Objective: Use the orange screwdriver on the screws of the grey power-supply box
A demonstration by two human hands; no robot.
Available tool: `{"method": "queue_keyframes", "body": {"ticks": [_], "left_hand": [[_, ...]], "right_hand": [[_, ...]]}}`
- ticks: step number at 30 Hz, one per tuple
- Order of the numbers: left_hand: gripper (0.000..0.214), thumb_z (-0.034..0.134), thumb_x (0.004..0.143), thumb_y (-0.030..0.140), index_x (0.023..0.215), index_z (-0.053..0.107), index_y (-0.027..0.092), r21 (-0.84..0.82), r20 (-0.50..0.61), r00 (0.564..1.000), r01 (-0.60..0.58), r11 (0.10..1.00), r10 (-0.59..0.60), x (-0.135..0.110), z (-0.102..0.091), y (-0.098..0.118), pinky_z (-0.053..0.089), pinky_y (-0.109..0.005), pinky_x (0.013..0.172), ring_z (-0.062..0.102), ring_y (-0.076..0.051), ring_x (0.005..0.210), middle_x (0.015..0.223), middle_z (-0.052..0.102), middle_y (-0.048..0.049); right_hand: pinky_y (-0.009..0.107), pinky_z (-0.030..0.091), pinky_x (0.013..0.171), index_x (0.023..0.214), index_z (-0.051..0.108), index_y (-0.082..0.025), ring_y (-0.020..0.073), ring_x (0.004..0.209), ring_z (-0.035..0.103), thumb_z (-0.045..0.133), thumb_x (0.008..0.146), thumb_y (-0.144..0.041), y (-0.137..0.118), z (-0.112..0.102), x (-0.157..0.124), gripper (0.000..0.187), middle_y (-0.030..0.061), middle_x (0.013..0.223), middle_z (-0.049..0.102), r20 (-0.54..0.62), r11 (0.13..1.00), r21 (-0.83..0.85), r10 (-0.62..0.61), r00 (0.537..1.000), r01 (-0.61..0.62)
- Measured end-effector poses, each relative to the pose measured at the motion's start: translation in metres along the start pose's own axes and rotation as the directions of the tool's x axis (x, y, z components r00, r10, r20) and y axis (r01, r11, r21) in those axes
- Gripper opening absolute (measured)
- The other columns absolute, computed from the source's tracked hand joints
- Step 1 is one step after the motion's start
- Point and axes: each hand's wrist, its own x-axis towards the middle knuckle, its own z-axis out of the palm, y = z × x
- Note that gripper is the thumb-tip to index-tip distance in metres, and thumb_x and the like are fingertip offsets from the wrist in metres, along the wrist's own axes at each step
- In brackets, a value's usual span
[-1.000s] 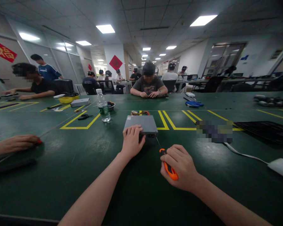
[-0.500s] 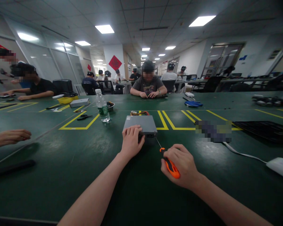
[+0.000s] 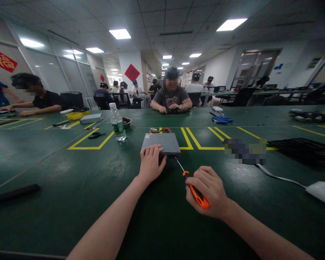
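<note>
A grey computer power supply (image 3: 165, 140) lies flat on the green table, with bundled coloured wires (image 3: 161, 130) coming out of its far side. My left hand (image 3: 151, 160) is closed over its near left corner, fingers on the top and thumb at the front face. In my right hand (image 3: 207, 187) is a screwdriver (image 3: 202, 198) with an orange and black handle. Its thin shaft slants up and left, and the tip is at the power supply's front face, near the socket. Whether the tip touches a screw I cannot make out.
Left of the power supply stands a water bottle (image 3: 117, 122) beside a small bowl (image 3: 126, 122). Black cutters (image 3: 96, 135) lie further left. At right are a pixelated object (image 3: 243, 151), a white cable and a black panel (image 3: 303, 150). A person (image 3: 171, 97) sits opposite.
The screwdriver tip has shifted left along the power supply's front face, its handle slightly lower right. Another person's hand has left the table at the left. My left hand stays put.
</note>
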Motion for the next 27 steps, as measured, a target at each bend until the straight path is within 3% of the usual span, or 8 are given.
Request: {"method": "queue_keyframes", "body": {"ticks": [7, 20, 23, 27], "left_hand": [[0.022, 0.051, 0.08, 0.026, 0.101, 0.049, 0.021, -0.013, 0.001, 1.0, 0.003, 1.0, -0.003, 0.0, 0.0, 0.001, 0.028, -0.039, 0.093, 0.045, -0.021, 0.111, 0.117, 0.055, -0.0057], [0.022, 0.052, 0.079, 0.026, 0.1, 0.05, 0.022, -0.018, -0.002, 1.0, 0.007, 1.0, -0.007, 0.0, -0.001, 0.001, 0.029, -0.04, 0.093, 0.046, -0.022, 0.11, 0.116, 0.055, -0.0059], [0.022, 0.051, 0.079, 0.026, 0.101, 0.05, 0.021, -0.015, -0.005, 1.0, 0.008, 1.0, -0.008, 0.0, -0.001, 0.001, 0.029, -0.04, 0.093, 0.046, -0.021, 0.11, 0.116, 0.055, -0.0061], [0.022, 0.051, 0.079, 0.026, 0.101, 0.05, 0.021, -0.018, -0.003, 1.0, 0.012, 1.0, -0.012, 0.0, -0.001, 0.001, 0.028, -0.04, 0.094, 0.046, -0.021, 0.11, 0.116, 0.055, -0.0062]], "right_hand": [[0.032, 0.039, 0.071, 0.086, 0.056, -0.017, 0.0129, 0.067, 0.048, 0.049, 0.076, -0.018, -0.005, 0.01, 0.001, 0.012, 0.0016, 0.072, 0.055, 0.099, 0.999, 0.017, -0.047, 0.994, 0.045], [0.03, 0.039, 0.066, 0.089, 0.058, -0.016, 0.0136, 0.067, 0.046, 0.048, 0.077, -0.017, -0.01, 0.015, 0.004, 0.016, 0.0029, 0.073, 0.053, 0.117, 0.999, -0.046, -0.005, 0.993, 0.01], [0.03, 0.038, 0.065, 0.085, 0.059, -0.016, 0.0138, 0.065, 0.046, 0.049, 0.078, -0.026, -0.014, 0.013, 0.008, 0.015, 0.0033, 0.072, 0.053, 0.109, 0.998, -0.059, -0.001, 0.994, 0.007], [0.032, 0.039, 0.065, 0.092, 0.056, -0.013, 0.0135, 0.061, 0.048, 0.048, 0.08, -0.037, -0.017, 0.009, 0.011, 0.029, 0.0035, 0.07, 0.056, 0.079, 0.998, -0.061, 0.018, 0.997, -0.013]]}}
